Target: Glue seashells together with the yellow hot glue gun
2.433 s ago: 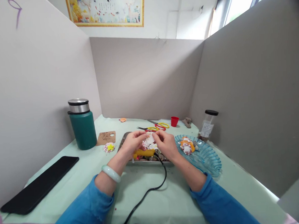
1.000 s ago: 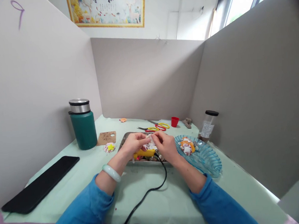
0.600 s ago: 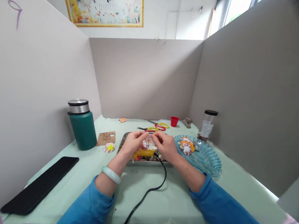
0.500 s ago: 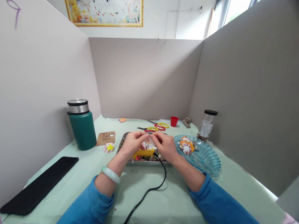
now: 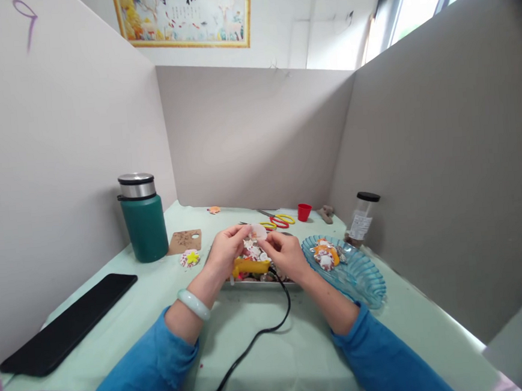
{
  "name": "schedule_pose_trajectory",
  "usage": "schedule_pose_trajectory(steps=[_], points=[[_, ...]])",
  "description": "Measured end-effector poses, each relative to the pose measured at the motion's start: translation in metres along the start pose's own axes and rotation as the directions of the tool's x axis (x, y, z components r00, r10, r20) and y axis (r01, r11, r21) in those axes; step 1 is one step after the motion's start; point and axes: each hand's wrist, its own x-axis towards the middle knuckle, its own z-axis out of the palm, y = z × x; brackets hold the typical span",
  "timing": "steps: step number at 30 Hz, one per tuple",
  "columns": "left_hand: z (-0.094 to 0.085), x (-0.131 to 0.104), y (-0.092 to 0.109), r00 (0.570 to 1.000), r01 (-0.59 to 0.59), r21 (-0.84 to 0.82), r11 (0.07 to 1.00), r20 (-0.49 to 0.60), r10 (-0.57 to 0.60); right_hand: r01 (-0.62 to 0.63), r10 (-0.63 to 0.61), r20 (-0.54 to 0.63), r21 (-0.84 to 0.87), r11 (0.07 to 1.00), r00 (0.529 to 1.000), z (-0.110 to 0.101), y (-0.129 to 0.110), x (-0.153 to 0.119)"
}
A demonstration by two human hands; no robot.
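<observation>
A small, thin, whitish round piece [image 5: 258, 232] is held up between both hands; it may be a shell or a disc, I cannot tell which. My left hand [image 5: 227, 251], with a pale green bangle [image 5: 194, 305] on its wrist, pinches the left edge. My right hand [image 5: 287, 255] has its thumb and fingers closed at the right edge. Below them lies a metal tray [image 5: 254, 285] of shells and small bits. A yellow-handled corded tool [image 5: 252, 266], which looks like a glue gun, rests across the tray, its tip hidden.
To the right stands a blue scalloped plate [image 5: 362, 278] with decorated pieces, near a black-lidded jar [image 5: 361, 219]. Scissors [image 5: 281, 220] and a red cup [image 5: 304, 212] are behind. On the left are a green bottle [image 5: 143, 226], a brown card [image 5: 186, 242] and a black mat [image 5: 72, 322].
The whitish piece has tilted up between my fingers and now shows its flat face. My hands have shifted slightly apart, revealing more of the tray.
</observation>
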Motion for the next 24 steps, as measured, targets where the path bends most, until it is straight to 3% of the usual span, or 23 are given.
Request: schedule_pose_trajectory(steps=[9, 16, 24], points=[[0.0046, -0.0023, 0.0045, 1.0, 0.027, 0.085, 0.996, 0.012, -0.028, -0.033, 0.038, -0.083, 0.065, 0.997, 0.996, -0.0015, 0.0074, 0.0023], [0.005, -0.0018, 0.0045, 0.999, 0.047, 0.074, 0.996, -0.023, -0.046, -0.065, 0.068, -0.05, 0.066, 0.996, 0.996, -0.0036, 0.0067, 0.0021], [0.0048, -0.0037, 0.0044, 0.994, 0.058, 0.141, 0.988, 0.085, -0.071, -0.073, 0.077, -0.041, 0.073, 0.995, 0.996, -0.0028, 0.008, 0.0019]])
